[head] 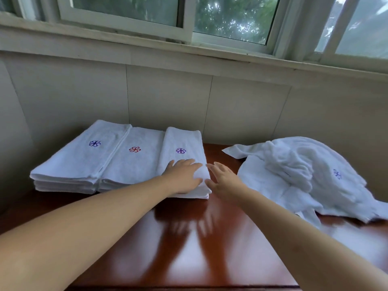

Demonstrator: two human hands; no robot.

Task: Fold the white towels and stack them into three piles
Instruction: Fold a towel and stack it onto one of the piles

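Three piles of folded white terry towels sit side by side on the glossy reddish-brown wooden tabletop (210, 248), each topped with a small embroidered emblem. The left hand (184, 177) lies flat, fingers straight, pressing on the near end of the rightmost pile (182, 143). The right hand (224, 179) is just right of that pile, fingers relaxed, grasping nothing. Further right of the pile lies a crumpled heap of unfolded white towels (298, 177).
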